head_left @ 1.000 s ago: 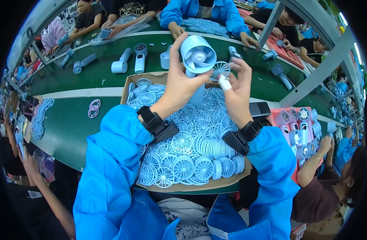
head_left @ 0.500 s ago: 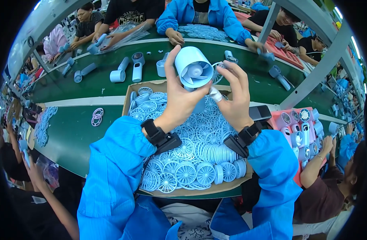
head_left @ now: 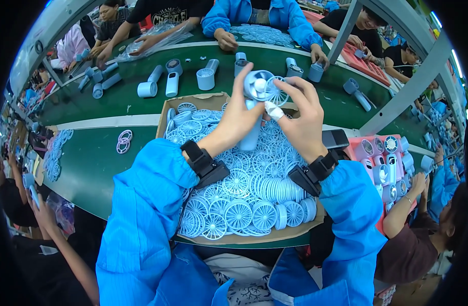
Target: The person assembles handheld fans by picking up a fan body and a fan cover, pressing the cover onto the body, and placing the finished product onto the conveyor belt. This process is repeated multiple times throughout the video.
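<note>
My left hand (head_left: 236,118) is closed around a light blue handheld fan (head_left: 250,136), held upright over the box. Its round head, with blades and a pale hub showing, is turned toward my right hand (head_left: 304,118). Between the fingers and thumb of that hand is a light blue spoked fan grille (head_left: 279,95), at the fan's open face and partly overlapping it. Whether the grille is seated in the rim I cannot tell. White wrapping covers the right thumb tip. Below both hands, a cardboard box (head_left: 274,236) is filled with loose and stacked grilles (head_left: 239,214).
Several fans (head_left: 205,79) lie on the green belt (head_left: 127,109) beyond the box. At right are a pink tray (head_left: 352,145) of fans and a slanted metal post (head_left: 392,97). Purple rings (head_left: 124,141) and blue grilles (head_left: 55,155) lie left. Co-workers sit across the belt.
My left hand has lowered the fan and turned its open face toward the grille in my right hand. Across the belt, a co-worker's blue-sleeved hand has moved left with a fan.
</note>
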